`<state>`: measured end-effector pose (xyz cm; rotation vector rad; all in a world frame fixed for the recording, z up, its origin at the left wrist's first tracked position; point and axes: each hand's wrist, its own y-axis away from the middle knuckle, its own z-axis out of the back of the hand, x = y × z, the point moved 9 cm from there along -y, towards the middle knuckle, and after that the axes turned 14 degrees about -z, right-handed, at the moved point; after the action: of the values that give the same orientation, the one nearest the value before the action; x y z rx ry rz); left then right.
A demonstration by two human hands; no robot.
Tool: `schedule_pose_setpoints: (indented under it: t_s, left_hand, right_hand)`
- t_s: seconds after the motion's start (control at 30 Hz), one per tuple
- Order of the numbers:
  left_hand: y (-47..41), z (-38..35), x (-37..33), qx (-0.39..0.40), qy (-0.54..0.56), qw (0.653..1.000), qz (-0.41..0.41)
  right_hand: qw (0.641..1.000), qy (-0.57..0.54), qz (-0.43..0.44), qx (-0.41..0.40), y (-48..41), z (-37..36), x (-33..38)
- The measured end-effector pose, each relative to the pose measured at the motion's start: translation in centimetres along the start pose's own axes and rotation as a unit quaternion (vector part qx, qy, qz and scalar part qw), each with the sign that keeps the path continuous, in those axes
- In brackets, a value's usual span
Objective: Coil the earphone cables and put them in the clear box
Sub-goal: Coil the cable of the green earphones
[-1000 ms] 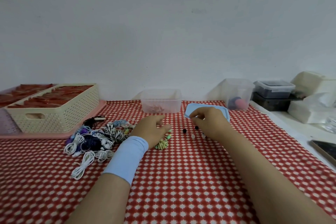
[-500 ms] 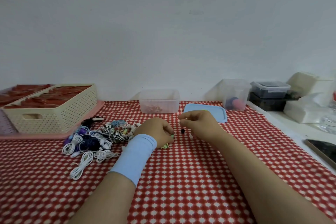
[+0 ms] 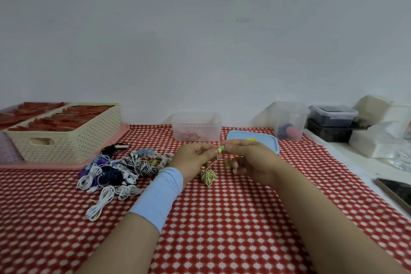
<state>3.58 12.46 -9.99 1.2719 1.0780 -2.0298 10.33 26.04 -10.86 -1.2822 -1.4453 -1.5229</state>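
Hands meet just in front of the clear box point(image 3: 196, 119). Left hand point(image 3: 193, 159) and right hand point(image 3: 250, 158) each pinch the yellow-green earbud point(image 3: 219, 149) with thumb and fingertips. Its cable bundle point(image 3: 208, 177) lies on the tablecloth point(image 3: 222, 218), outside the clear box and nearer the person.

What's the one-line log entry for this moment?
left hand: pinches yellow earphone; right hand: pinches same earphone; cable: bundled on tablecloth; clear box: open
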Motion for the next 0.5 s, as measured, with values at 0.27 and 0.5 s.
schedule_pose_setpoints:
  t_s: [0.27,0.5]
  left_hand:
    - [0.07,-0.3,-0.02,0.01,0.035,0.999,0.003]
    - [0.09,-0.17,-0.01,0.022,0.021,1.0,-0.009]
  right_hand:
    - [0.999,0.002,-0.012,0.037,-0.09,-0.25,-0.23]
    - [1.0,0.019,-0.009,0.009,-0.29,0.3,-0.16]
